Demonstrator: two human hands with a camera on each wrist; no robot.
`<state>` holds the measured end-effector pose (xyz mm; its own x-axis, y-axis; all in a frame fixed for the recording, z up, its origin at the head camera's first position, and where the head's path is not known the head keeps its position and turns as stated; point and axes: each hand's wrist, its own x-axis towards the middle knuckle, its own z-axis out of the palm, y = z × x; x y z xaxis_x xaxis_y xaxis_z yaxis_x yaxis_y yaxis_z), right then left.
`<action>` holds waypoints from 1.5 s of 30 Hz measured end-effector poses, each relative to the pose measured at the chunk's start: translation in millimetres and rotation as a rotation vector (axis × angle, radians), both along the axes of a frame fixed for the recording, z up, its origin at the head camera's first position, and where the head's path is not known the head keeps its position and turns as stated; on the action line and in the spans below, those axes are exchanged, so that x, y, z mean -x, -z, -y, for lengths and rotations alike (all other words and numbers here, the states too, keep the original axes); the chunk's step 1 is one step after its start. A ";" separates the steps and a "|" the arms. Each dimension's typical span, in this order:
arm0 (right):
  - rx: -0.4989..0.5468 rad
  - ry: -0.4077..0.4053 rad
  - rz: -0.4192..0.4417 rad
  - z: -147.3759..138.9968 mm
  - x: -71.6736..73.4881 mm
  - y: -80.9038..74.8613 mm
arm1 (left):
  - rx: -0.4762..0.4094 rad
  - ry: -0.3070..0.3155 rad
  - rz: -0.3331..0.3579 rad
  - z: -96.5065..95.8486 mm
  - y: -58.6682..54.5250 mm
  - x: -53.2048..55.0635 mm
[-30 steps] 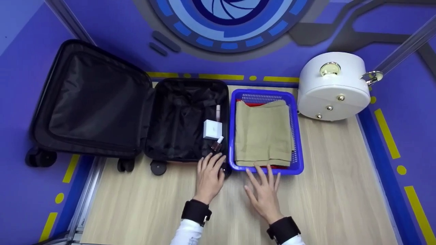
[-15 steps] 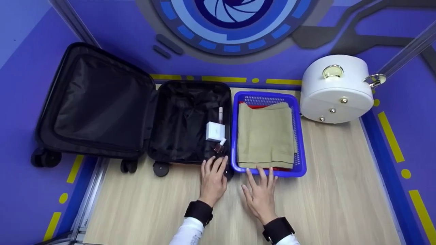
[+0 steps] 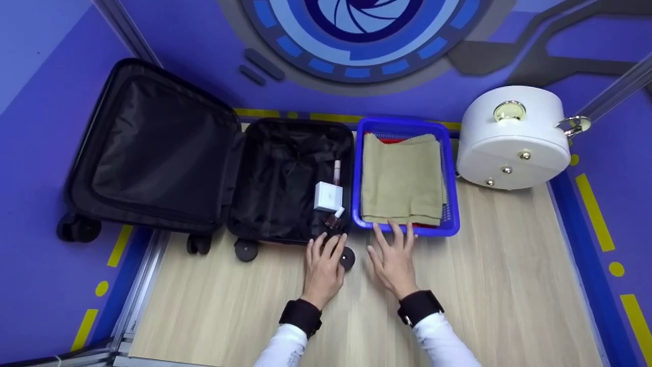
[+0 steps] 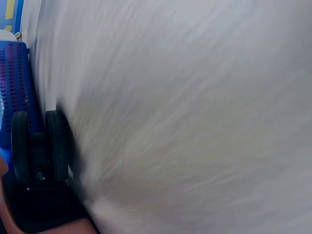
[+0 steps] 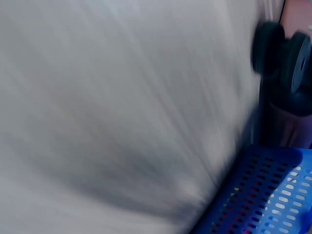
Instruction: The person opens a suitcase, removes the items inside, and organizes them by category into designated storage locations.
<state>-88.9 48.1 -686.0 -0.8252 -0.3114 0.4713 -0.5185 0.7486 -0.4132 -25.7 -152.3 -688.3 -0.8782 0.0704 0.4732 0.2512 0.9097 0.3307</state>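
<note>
Basically, only the head view showed the contents: a folded beige cloth [image 3: 402, 178] over something red [image 3: 391, 141] in the blue plastic mesh basket [image 3: 439, 232]. That sat on the light wood-grain tabletop [image 3: 489, 285], just right of the black-lined suitcase [image 3: 277, 209], which lay spread at its hinge. Wrist views were mostly blur but caught the twin-disc build of a black caster [image 4: 58, 146], the pinkish shell [image 5: 295, 14] and the basket's slotted outer wall. Right hand [image 3: 395, 262]: fingers extended and spread, tips at the basket's near rim, touching rather than grasping. Left hand [image 3: 324, 272]: fingers extended, tips at the suitcase's near edge, same light contact. Basket's long axis ran near-to-far, short end facing the person; suitcase halves sat left and right. Counts: one basket, one suitcase, four casters in the head view. Three small items inside the suitcase: pale pink tube [image 3: 336, 172], white square box [image 3: 328, 197], dark-red white-capped bottle [image 3: 334, 220]. One white drum-shaped case [image 3: 512, 140] with three gold knobs [image 3: 525, 155] stood right of the basket.
</note>
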 end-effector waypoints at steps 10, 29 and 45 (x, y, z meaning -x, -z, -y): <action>-0.027 -0.016 0.033 -2.6 28.5 -1.7 | 0.035 -0.002 -0.002 -0.7 -0.6 -0.3; -0.037 0.025 0.201 1.1 22.2 -28.7 | 0.028 -0.021 0.109 1.0 -22.1 1.3; -0.019 0.035 0.142 -25.1 30.5 -63.4 | 0.090 -0.059 0.250 -7.4 -25.3 3.3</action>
